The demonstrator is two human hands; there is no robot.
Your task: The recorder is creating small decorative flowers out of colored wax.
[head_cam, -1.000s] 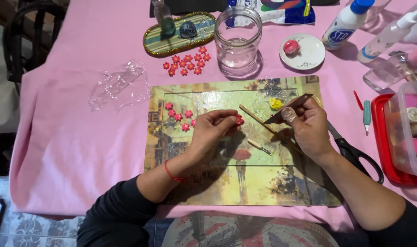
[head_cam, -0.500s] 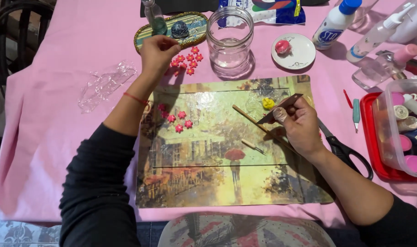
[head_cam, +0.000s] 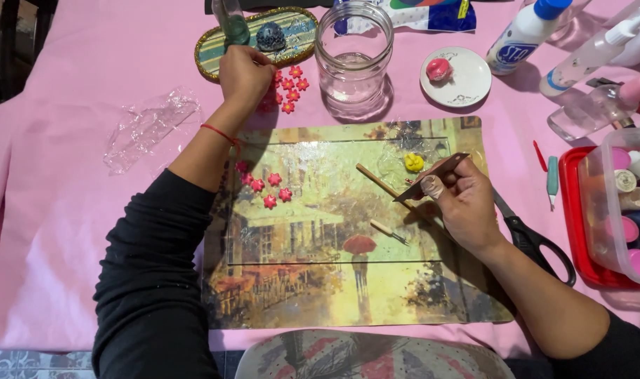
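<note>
My left hand (head_cam: 244, 76) reaches to the far side of the pink tablecloth, fingers curled over a cluster of small red clay flowers (head_cam: 289, 85) beside an oval green tray (head_cam: 214, 43); whether it holds one is hidden. More red flowers (head_cam: 269, 189) lie on the painted placemat (head_cam: 313, 281). My right hand (head_cam: 462, 203) rests on the mat and grips a thin flat blade (head_cam: 439, 172). A small yellow clay piece (head_cam: 413, 162) sits just beyond it. Two wooden sticks (head_cam: 379, 184) lie on the mat to its left.
A glass jar (head_cam: 353, 56) stands behind the mat. A white dish (head_cam: 467, 81) holds a pink clay ball. Glue bottles (head_cam: 527, 35) stand far right. Black scissors (head_cam: 537, 242), a red tray (head_cam: 576, 231) with a clear box of paints, and crumpled plastic wrap (head_cam: 148, 126) lie around.
My left hand left the flowers on the mat and stretched up to the flower cluster by the oval tray. My right hand stayed with the blade.
</note>
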